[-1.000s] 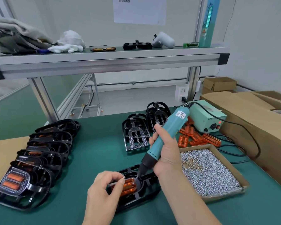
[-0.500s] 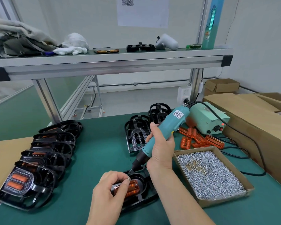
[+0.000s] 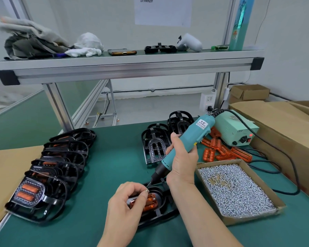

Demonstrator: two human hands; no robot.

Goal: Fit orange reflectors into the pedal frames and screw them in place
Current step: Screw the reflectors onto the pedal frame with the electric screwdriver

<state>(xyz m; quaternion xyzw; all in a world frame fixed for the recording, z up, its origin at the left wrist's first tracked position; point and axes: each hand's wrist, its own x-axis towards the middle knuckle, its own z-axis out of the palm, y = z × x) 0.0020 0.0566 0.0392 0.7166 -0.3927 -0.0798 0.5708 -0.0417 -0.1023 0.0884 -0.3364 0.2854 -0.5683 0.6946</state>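
Note:
A black pedal frame (image 3: pixel 165 209) lies on the green mat in front of me with an orange reflector (image 3: pixel 151 202) seated in it. My left hand (image 3: pixel 125 205) rests over the frame's left side and pinches a small silver screw (image 3: pixel 147 190) between thumb and forefinger. My right hand (image 3: pixel 183 161) grips a teal electric screwdriver (image 3: pixel 185 139), tilted, its bit tip just beside the pinched screw above the frame. A small screw head shows on the reflector.
A row of black pedal frames with orange reflectors (image 3: pixel 48 172) lies at left. Two bare frames (image 3: pixel 157 143) stand behind. Loose orange reflectors (image 3: pixel 223 150), a cardboard tray of screws (image 3: pixel 235 186), a green power box (image 3: pixel 237 131) and its cables sit at right.
The screwdriver's tip has lifted off the reflector and now sits higher beside my left fingers. My left hand has raised a pinched screw toward the bit.

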